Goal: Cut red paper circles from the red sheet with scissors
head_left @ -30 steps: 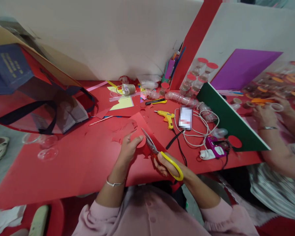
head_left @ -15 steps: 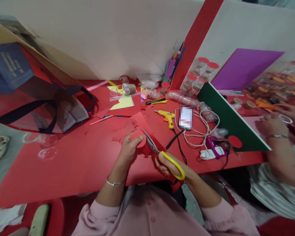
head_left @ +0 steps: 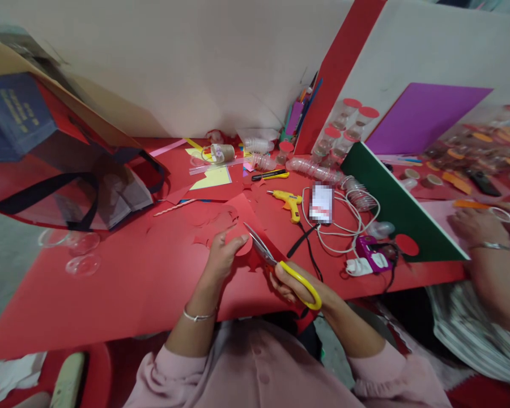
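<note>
My left hand (head_left: 223,254) pinches a sheet of red paper (head_left: 240,218) above the red table (head_left: 123,283), thumb on a rounded part of the sheet. My right hand (head_left: 292,285) grips the yellow-handled scissors (head_left: 280,264); their blades are open and point up-left into the paper beside my left thumb. Small red paper scraps lie around the sheet.
A yellow glue gun (head_left: 289,202), a phone (head_left: 322,203) with white cables and a purple plug (head_left: 369,253) lie to the right. A green board (head_left: 391,204) leans beyond them. Another person's hands (head_left: 471,225) work at the far right. A dark bag (head_left: 68,175) and clear lids (head_left: 81,249) sit left.
My hands and the scissors have barely shifted. The other person's hands at the far right have moved down and towards the table's near edge.
</note>
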Action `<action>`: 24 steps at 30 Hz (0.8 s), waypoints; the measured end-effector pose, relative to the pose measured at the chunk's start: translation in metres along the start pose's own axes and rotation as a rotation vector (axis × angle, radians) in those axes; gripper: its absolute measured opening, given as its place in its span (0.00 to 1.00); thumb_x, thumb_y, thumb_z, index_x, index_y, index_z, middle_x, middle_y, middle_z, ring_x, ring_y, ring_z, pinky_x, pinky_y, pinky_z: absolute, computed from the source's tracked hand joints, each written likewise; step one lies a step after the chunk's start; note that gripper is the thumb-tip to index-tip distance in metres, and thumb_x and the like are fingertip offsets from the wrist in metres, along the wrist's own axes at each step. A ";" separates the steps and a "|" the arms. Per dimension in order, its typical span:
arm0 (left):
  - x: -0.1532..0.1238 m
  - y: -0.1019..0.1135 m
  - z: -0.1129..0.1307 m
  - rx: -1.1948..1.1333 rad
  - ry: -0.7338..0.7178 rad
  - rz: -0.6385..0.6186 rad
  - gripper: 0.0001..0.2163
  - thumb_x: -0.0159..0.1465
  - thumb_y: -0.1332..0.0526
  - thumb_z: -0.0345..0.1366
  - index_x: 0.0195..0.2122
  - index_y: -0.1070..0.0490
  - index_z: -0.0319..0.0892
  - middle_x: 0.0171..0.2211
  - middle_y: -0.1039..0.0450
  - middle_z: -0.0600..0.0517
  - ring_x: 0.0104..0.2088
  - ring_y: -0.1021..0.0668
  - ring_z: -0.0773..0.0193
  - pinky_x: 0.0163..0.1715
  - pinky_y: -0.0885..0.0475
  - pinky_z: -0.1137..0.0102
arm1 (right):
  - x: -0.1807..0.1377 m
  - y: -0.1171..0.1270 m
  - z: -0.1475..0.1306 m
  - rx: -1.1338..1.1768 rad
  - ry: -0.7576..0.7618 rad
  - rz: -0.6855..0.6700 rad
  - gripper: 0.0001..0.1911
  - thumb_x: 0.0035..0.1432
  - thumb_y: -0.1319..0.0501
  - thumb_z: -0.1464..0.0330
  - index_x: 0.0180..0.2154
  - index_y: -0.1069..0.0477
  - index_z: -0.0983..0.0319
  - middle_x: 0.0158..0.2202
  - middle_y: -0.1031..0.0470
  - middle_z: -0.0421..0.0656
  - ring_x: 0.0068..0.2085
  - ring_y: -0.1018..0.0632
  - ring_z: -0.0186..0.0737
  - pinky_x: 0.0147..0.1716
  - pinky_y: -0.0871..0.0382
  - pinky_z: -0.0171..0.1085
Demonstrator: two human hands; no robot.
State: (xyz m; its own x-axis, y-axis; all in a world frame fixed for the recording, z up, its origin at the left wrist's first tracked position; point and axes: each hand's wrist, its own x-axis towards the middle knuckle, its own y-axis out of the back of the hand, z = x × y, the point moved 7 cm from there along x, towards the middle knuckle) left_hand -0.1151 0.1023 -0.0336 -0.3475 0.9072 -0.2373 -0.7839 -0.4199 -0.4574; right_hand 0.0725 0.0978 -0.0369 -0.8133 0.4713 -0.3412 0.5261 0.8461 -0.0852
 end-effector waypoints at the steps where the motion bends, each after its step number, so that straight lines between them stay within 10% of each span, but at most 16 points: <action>1: 0.000 0.000 0.000 -0.009 -0.001 -0.001 0.07 0.55 0.27 0.37 0.32 0.19 0.40 0.29 0.19 0.53 0.28 0.22 0.66 0.33 0.25 0.71 | 0.000 0.000 -0.001 -0.001 0.004 0.003 0.33 0.70 0.52 0.40 0.29 0.36 0.61 0.18 0.43 0.32 0.17 0.40 0.28 0.19 0.45 0.31; 24: -0.002 -0.001 -0.008 -0.013 -0.027 0.056 0.12 0.55 0.24 0.43 0.32 0.18 0.40 0.30 0.18 0.51 0.28 0.20 0.65 0.34 0.23 0.70 | 0.003 -0.005 -0.016 -0.194 0.030 0.076 0.38 0.67 0.57 0.35 0.28 0.36 0.60 0.17 0.40 0.35 0.18 0.38 0.31 0.20 0.44 0.33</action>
State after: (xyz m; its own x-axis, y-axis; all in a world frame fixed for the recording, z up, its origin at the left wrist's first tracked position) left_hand -0.1097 0.1010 -0.0399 -0.4048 0.8825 -0.2395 -0.7559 -0.4703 -0.4554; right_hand 0.0637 0.0994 -0.0225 -0.7814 0.5404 -0.3120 0.5309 0.8385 0.1227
